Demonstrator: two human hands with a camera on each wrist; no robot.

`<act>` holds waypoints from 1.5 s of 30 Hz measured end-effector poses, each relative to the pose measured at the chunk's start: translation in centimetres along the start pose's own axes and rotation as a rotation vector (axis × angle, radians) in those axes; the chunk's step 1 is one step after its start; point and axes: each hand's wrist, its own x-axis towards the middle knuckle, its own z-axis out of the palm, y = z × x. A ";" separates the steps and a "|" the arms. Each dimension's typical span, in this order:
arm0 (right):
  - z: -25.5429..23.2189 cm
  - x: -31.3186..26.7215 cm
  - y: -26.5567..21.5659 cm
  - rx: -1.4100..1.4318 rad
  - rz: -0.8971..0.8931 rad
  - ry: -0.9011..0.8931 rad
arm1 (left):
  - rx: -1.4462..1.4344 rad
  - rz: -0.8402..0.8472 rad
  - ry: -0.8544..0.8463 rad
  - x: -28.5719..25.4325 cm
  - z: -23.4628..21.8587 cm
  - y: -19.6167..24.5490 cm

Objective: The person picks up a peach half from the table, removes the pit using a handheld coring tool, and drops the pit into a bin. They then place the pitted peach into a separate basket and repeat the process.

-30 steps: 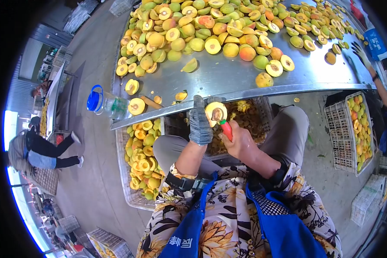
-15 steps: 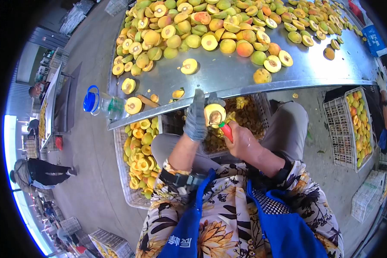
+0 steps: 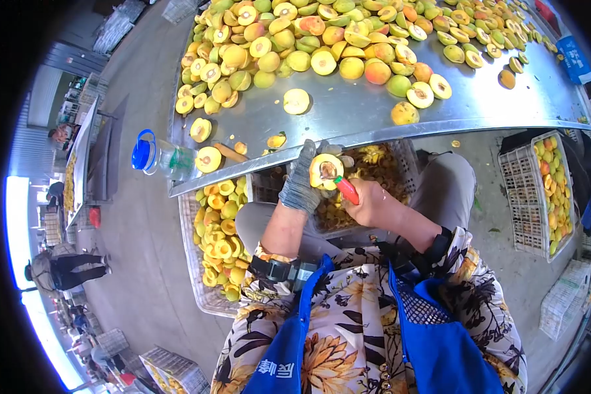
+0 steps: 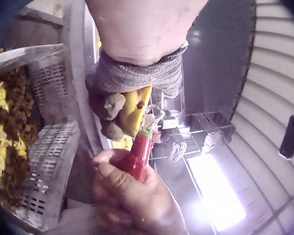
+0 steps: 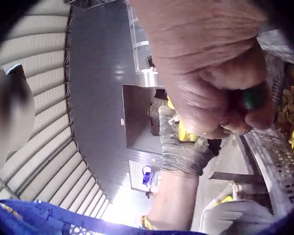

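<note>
My left hand point(image 3: 297, 184), in a grey knit glove, holds a halved peach point(image 3: 319, 165) with its cut face up, over the front edge of the metal table. My bare right hand point(image 3: 373, 205) grips the red handle of a pitting tool point(image 3: 348, 190). A green collar and a looped metal end point(image 4: 157, 116) show on the tool in the left wrist view. In the head view its tip lies at the brown pit hollow of the peach half. Gloved fingertips point(image 4: 113, 105) press the fruit's side.
Peach halves point(image 3: 299, 62) heap on the metal table point(image 3: 361, 111). Below are a crate of pitted halves point(image 3: 220, 230) and a crate of scraps point(image 3: 374, 190). A blue-lidded jug point(image 3: 167, 161) stands left; another peach crate point(image 3: 538, 197) stands right.
The tool's handle has tipped flatter, and my right hand has shifted slightly right. A peach half on the table has turned cut face up. At the right, another person's hand has left the tabletop.
</note>
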 end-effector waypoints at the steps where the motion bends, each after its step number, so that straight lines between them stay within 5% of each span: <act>1: 0.1 -0.1 -0.3 0.032 -0.019 0.023 | -0.047 0.011 0.027 0.1 -0.5 -0.3; 7: 1.2 -0.6 -1.4 -0.034 0.234 0.116 | -0.120 0.204 0.153 0.2 0.1 -1.6; 19: 0.9 -1.6 -1.2 -0.025 0.186 0.084 | 0.239 0.502 0.249 0.1 1.0 -2.8; 22: 0.9 -1.7 -0.8 -0.051 0.204 0.006 | 0.215 0.364 0.200 0.2 1.2 -1.2; 24: 1.0 -1.8 -0.3 -0.066 0.214 -0.047 | 0.332 -0.009 0.049 0.7 0.1 0.0; 26: 0.4 -1.3 -0.2 -0.082 0.217 -0.099 | 0.460 -0.112 0.038 1.4 -0.3 0.7; 29: -0.7 -0.8 -0.7 0.054 0.245 -0.161 | 0.203 0.009 -0.183 1.2 0.0 1.0; 35: -1.0 0.1 -2.3 0.006 0.332 -0.167 | 0.200 0.312 0.034 -0.9 1.0 -0.3; 38: -1.2 -0.1 -2.8 0.143 0.164 -0.165 | 0.260 0.391 0.201 -1.1 1.4 -1.0; 40: -2.1 0.1 -3.8 0.589 0.563 -0.464 | 0.303 0.450 0.251 -1.0 1.6 -1.1; 45: -1.3 -0.2 -4.8 0.981 0.680 -0.468 | 0.359 0.516 0.212 -0.4 1.1 -1.2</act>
